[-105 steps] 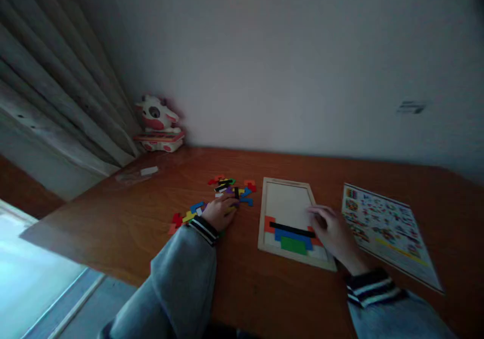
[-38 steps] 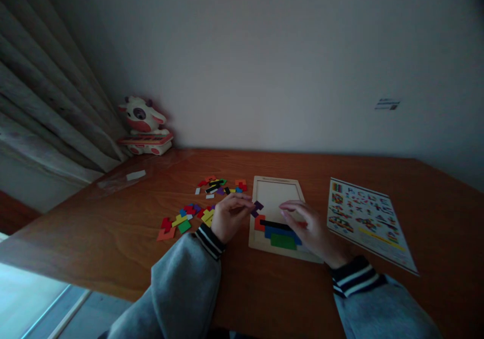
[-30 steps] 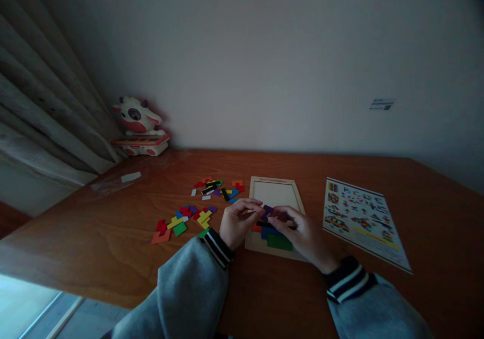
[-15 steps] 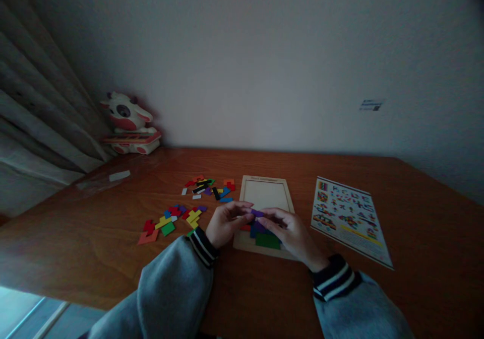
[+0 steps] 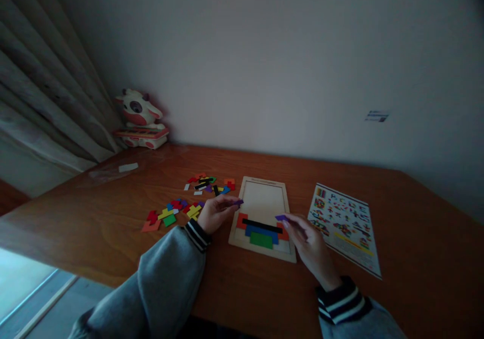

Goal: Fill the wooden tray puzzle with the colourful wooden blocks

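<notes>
My left hand [image 5: 218,213] pinches a small purple puzzle piece [image 5: 238,202] near the left edge of the wooden puzzle tray [image 5: 247,247]. Over the tray's right side, another purple puzzle piece [image 5: 282,218] is held between the fingertips of my right hand [image 5: 307,241]. Between the hands, the lower part of the tray holds a long black strip [image 5: 262,225], a blue piece [image 5: 252,235], a green piece [image 5: 260,240] and an orange piece [image 5: 241,222] at the left. One more orange piece at the right is partly hidden by my right hand.
Loose coloured pieces lie left of the tray in a near pile [image 5: 169,220] and a far pile [image 5: 204,183]. A printed pattern sheet [image 5: 350,258] lies to the right. At the back left stands a cow-shaped toy keyboard [image 5: 141,122], with clear plastic wrap [image 5: 102,175] before it.
My hands have moved apart, left and right, each now with a purple piece. The black strip and blue piece in the tray have come into fuller view. The camera has shifted slightly.
</notes>
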Available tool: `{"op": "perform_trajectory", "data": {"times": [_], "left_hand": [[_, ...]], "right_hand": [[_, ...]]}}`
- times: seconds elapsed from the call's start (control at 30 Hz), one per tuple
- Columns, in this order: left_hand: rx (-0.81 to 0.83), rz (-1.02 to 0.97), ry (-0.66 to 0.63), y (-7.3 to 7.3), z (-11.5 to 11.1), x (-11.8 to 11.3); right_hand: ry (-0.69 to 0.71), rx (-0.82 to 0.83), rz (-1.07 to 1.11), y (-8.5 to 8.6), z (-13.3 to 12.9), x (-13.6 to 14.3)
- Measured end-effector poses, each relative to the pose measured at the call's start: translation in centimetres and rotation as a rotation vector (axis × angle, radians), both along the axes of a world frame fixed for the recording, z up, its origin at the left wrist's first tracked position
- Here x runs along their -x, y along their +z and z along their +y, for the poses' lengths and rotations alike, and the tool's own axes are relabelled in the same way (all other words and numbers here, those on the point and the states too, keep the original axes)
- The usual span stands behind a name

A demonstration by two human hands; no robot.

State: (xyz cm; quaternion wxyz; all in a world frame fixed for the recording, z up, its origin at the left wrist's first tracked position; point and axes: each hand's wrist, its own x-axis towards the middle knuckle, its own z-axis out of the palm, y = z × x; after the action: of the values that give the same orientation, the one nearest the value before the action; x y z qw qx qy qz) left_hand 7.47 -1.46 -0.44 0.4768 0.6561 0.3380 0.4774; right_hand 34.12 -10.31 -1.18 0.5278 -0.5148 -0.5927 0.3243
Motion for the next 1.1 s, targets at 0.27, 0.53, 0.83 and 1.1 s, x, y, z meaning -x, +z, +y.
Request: {"op": "perform_trajectory", "data": {"times": [0.27,0.53,0.83,1.1], "left_hand": [[-0.615,0.376,0.017,0.8,-1.2,0.6],[-0.821,0.431,-0.097,0.6,-1.0,1.8],[-0.713,0.435,-0.198,0.5,-1.5,1.2],[-0.631,0.482,-0.209,0.4,-1.5,1.2]], "right_hand": [[-0.066,-0.150,-0.306,0.1,-0.7,-0.7],[-0.039,-0.072,-0.332,0.2,-2.7,-0.3],[-0.024,0.041,-0.493,-0.4,-4.2,-0.7],[0.073,-0.010,-0.554,0.4,-4.0,-0.2]]}}
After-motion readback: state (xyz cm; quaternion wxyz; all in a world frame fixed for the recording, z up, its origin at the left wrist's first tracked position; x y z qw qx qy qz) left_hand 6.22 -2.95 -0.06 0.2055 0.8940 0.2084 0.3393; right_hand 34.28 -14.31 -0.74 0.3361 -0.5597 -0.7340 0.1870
